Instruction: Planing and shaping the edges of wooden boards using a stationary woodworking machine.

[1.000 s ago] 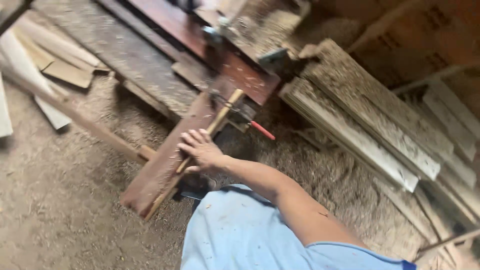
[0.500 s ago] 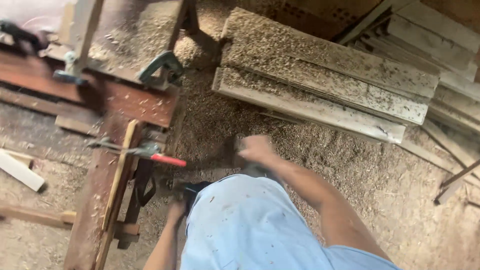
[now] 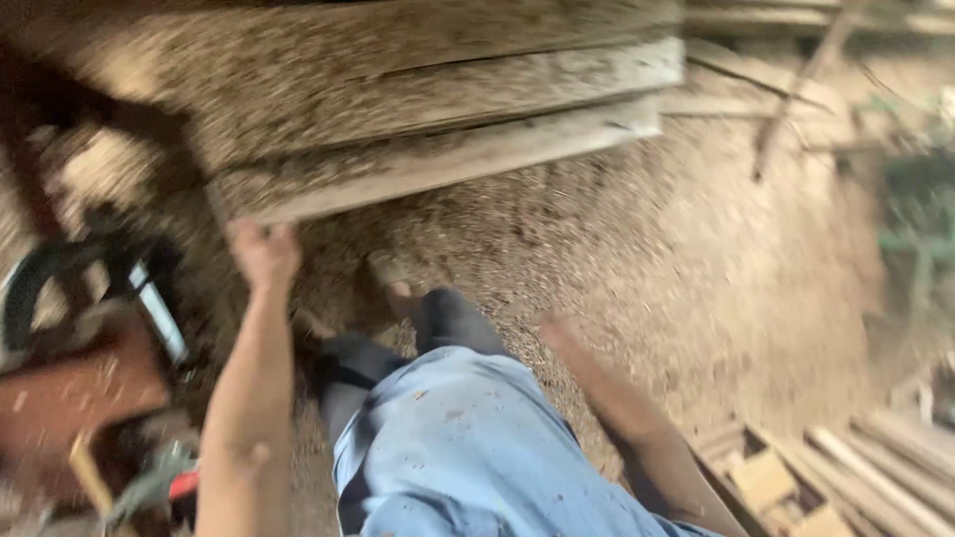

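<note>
Your left hand (image 3: 263, 251) reaches up to the near end of the lowest plank (image 3: 448, 159) in the stack of rough boards (image 3: 398, 70) and touches its corner. The picture is blurred, so you cannot tell whether the fingers have closed on it or only rest against it. Your right hand (image 3: 559, 333) hangs low beside your knee, loose and holding nothing. Sawdust covers the floor (image 3: 696, 298) between you and the stack. By the look of it, you are at the reach for that plank. Lifting it would call for a firm grip under its end and the other hand brought up to share the weight.
</note>
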